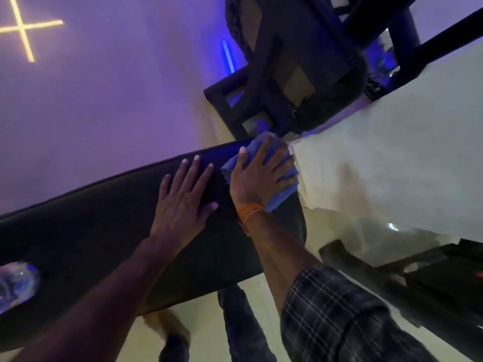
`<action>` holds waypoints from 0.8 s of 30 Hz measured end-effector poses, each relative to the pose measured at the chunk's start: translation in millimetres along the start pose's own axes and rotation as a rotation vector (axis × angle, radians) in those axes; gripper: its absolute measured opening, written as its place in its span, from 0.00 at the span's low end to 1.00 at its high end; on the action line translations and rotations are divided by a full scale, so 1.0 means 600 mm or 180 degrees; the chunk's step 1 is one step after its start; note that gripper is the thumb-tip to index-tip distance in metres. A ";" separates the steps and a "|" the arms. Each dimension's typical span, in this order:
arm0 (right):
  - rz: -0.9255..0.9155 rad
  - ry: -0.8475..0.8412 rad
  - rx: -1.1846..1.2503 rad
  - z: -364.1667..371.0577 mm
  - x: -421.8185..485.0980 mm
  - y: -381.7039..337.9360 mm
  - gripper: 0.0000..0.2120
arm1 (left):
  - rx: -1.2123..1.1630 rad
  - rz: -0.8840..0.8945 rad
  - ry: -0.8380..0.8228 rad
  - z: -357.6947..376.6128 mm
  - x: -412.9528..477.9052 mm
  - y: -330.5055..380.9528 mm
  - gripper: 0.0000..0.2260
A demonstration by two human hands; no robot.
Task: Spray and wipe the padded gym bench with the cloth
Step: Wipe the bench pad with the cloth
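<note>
The black padded bench (104, 231) runs from the lower left up to the middle of the view. At its far right end lies a blue cloth (281, 197), pressed down by my right hand (261, 176) with fingers spread over it. My left hand (183, 199) lies flat on the pad just to the left of the cloth, fingers straight. A clear plastic bottle (17, 283) lies on the bench at the far left edge; whether it is the sprayer I cannot tell.
A dark metal gym machine frame (292, 74) stands just beyond the bench end. A pale wall or block (392, 158) rises at the right. Dark equipment (418, 278) sits low at the right. My legs and feet (243, 327) stand below the bench on light floor.
</note>
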State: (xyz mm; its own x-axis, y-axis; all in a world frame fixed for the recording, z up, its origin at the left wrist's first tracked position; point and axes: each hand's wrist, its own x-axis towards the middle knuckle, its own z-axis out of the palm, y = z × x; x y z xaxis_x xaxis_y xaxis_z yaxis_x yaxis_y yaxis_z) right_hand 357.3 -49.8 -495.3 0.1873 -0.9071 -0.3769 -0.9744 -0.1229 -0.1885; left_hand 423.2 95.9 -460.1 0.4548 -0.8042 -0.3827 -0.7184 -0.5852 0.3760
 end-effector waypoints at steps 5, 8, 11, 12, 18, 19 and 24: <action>-0.1894 0.0212 -0.0772 -0.003 -0.025 0.113 0.29 | 0.0144 -0.0019 -0.0217 -0.001 0.003 0.000 0.42; -0.1712 0.0190 -0.0632 -0.006 0.031 0.070 0.27 | 0.0184 -0.0123 -0.0185 0.010 0.003 0.007 0.45; -0.1853 0.0244 -0.0764 0.002 0.063 0.014 0.25 | 0.0138 -0.0232 -0.0069 0.017 0.004 0.014 0.46; -0.2141 0.0301 -0.0829 0.009 0.055 0.021 0.25 | 0.0108 -0.0277 -0.0023 0.017 0.006 0.016 0.47; -0.2987 -0.0026 -0.0903 -0.010 0.007 0.116 0.28 | -0.0011 -0.0357 -0.0055 0.003 0.010 0.014 0.49; -0.2929 0.0017 -0.0920 -0.015 0.030 0.096 0.27 | 0.0004 -0.0341 -0.0045 0.005 0.008 0.012 0.49; -0.2396 0.0334 -0.0754 0.000 0.063 0.041 0.24 | 0.0058 -0.0326 0.0032 0.014 0.006 0.017 0.48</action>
State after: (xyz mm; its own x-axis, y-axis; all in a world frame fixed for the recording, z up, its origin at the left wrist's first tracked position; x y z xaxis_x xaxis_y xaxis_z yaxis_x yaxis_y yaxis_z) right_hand 340.6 -86.9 -514.3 0.8047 -0.5781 -0.1353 -0.5935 -0.7895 -0.1564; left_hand 413.0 88.0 -464.5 0.5314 -0.7413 -0.4099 -0.6773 -0.6625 0.3200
